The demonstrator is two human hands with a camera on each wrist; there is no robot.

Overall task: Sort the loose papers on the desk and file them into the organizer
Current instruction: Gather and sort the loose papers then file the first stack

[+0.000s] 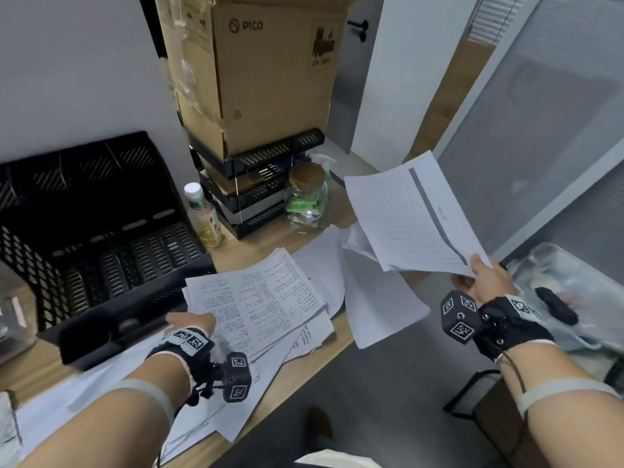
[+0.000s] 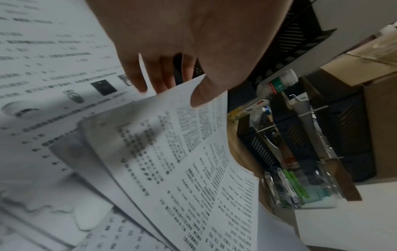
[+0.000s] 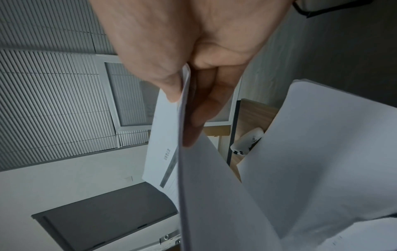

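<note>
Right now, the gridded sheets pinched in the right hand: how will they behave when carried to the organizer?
Likely floppy: the gridded sheets are held only at one corner by the right hand, and lower sheets droop below. Probably light, since a thumb-and-finger pinch holds them up. They may fan apart or slip; the right wrist view shows the layers separating.

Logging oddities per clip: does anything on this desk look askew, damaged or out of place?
Yes. The printed papers on the desk lie fanned at mixed angles, and several sheets overhang its front edge. A big cardboard box sits on the small tray rack, wider than the rack. No spill or tear is visible.
</note>
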